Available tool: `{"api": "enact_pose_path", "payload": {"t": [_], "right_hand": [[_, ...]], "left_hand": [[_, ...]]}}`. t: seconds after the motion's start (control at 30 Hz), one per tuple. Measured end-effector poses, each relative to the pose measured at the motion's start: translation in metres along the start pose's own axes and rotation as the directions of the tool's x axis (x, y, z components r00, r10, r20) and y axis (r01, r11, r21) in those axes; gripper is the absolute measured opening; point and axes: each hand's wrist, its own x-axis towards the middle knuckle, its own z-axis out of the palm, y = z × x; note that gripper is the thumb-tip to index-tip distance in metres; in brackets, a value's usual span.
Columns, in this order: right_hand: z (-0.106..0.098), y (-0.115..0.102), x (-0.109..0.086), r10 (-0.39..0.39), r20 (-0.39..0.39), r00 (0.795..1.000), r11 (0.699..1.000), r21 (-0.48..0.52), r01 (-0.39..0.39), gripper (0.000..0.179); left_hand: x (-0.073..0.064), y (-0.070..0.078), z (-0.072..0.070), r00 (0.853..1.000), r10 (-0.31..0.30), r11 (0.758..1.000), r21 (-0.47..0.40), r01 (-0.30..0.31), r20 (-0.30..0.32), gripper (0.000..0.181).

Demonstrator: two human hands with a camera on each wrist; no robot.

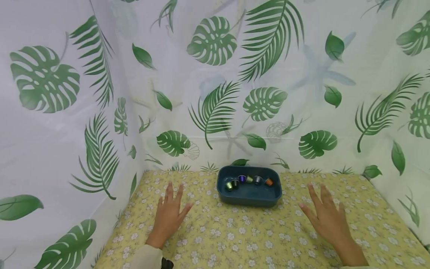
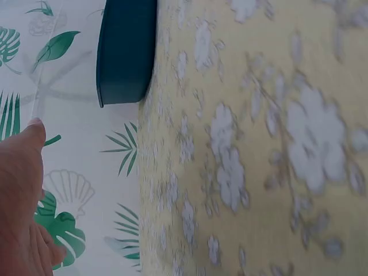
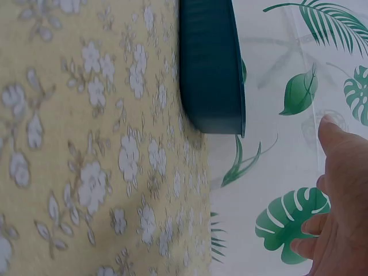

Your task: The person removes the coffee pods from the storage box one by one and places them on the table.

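A dark blue rectangular tub stands at the back of the table, with several small coffee capsules inside. Among them are a light green capsule, a black capsule, a purple capsule, a silver-grey capsule and an orange capsule. To the tub's left, my left hand is held with fingers spread, touching no object. On the other side my right hand is spread likewise, apart from the tub. Both wrist views show the tub's outer wall, with a hand at the edge.
A yellow cloth with white flowers covers the table. White sheets printed with green leaves stand behind it and along the left and right sides. A dark band shows at the left wrist.
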Motion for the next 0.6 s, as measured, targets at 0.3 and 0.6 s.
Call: {"api": "enact_pose_path", "payload": {"t": [0.3, 0.6], "right_hand": [[0.010, -0.011, 0.001, -0.026, 0.004, 1.000, 0.993, 0.119, 0.025, 0.081], [0.014, -0.019, 0.005, -0.065, -0.064, 0.996, 0.992, 0.103, 0.071, 0.076]], "left_hand": [[0.015, 0.017, 0.016, 0.995, -0.083, 0.967, -0.237, 0.094, 0.053, 0.072], [0.034, 0.033, 0.034, 0.989, -0.124, 0.896, -0.418, 0.146, 0.080, 0.067]]}}
